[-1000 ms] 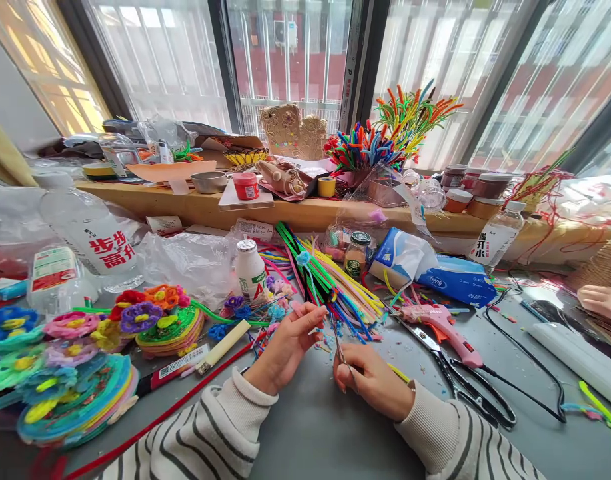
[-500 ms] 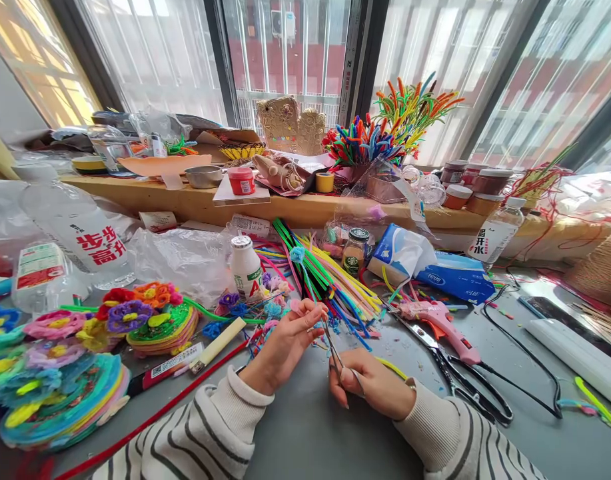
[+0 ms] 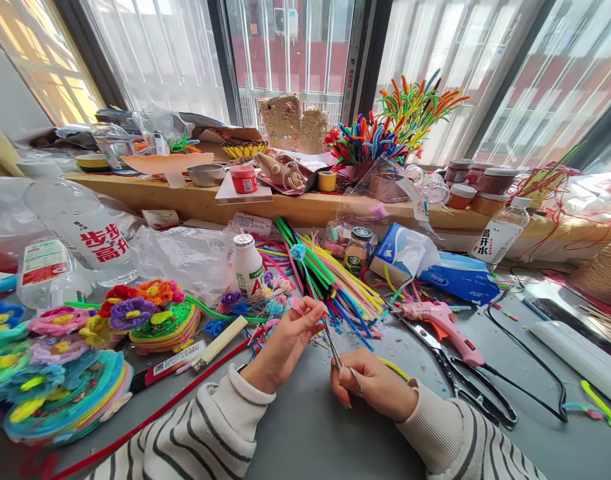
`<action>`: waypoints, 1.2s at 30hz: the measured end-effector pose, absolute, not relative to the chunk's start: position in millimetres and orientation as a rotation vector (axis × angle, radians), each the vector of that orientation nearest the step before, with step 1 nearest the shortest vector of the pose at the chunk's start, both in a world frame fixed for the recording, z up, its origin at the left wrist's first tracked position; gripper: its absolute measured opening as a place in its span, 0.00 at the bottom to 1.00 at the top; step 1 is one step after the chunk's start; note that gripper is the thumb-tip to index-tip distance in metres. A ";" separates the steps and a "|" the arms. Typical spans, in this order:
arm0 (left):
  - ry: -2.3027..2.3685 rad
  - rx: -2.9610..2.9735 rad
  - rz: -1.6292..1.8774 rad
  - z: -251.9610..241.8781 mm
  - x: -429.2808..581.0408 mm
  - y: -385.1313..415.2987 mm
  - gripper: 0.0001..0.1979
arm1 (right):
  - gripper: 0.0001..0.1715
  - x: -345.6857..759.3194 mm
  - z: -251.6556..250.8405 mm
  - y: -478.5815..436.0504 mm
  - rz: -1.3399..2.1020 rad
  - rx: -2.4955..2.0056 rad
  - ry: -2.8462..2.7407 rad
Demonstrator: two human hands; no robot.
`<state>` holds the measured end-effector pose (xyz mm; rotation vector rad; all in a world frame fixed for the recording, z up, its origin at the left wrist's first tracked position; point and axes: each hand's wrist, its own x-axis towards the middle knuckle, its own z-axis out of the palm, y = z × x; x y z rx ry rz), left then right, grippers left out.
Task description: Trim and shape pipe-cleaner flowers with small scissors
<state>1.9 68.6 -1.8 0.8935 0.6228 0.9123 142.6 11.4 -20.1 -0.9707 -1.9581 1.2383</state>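
Observation:
My right hand (image 3: 368,381) is wrapped round the handles of small metal scissors (image 3: 334,347), whose blades point up and away toward my left fingertips. The blades lie close together. My left hand (image 3: 291,343) is closed in a pinch at the scissors' tips; what it holds is mostly hidden. A pink fuzzy tuft (image 3: 296,305) shows at its fingers. Just beyond, a light-blue fuzzy ball (image 3: 298,251) tops a thin stem running down toward the left hand; I cannot tell whether the fingers hold that stem. Bundled pipe cleaners (image 3: 335,277) lie behind both hands.
Pipe-cleaner flowers (image 3: 60,347) crowd the left, near a cutter knife (image 3: 170,367) and a white bottle (image 3: 248,267). To the right lie large scissors (image 3: 465,380), a pink glue gun (image 3: 445,323) with its cable, and a blue tissue pack (image 3: 455,277). A cluttered wooden ledge (image 3: 195,203) runs behind.
The small scissors' blades have come closer together as the right hand closes slightly. Both hands stay nearly in place. The whole view has shifted a little.

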 end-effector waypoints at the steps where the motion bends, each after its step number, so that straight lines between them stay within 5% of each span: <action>1: 0.618 0.891 0.918 -2.3 1.9 69.0 0.08 | 0.36 142.5 -20.6 11.5 1.240 -0.975 -1.951; 36: 0.613 0.827 0.938 -2.0 2.5 69.5 0.07 | 0.38 140.4 -20.2 10.9 1.316 -1.013 -1.920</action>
